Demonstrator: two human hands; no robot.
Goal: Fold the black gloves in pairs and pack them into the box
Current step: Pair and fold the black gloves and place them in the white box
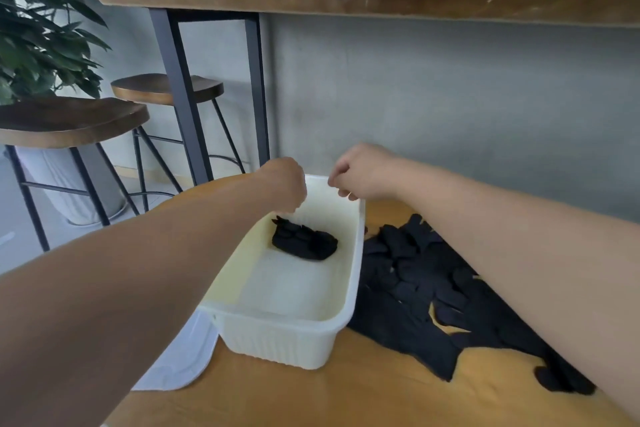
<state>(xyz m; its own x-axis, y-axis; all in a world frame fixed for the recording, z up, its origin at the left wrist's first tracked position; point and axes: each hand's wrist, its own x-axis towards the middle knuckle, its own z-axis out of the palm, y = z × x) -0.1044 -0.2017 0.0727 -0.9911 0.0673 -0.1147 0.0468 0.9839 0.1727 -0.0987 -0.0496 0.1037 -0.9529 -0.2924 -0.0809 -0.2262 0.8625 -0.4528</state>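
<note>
A white ribbed plastic box [280, 340] stands on the orange surface. One folded pair of black gloves [304, 242] lies in its far end. A loose pile of black gloves [426, 288] spreads on the surface right of the box. My left hand [285, 185] hovers above the box's far left corner, fingers curled downward and holding nothing. Over the far right rim my right hand [363, 173] is also loosely curled, with nothing in it. Both hands are just above the folded pair, apart from it.
A white lid or sheet [180, 364] lies under the box's left side. Beyond the orange surface [346, 392] stand two wooden stools [69, 121], a dark-legged wooden counter [346, 0], a grey wall and a leafy plant [38, 21].
</note>
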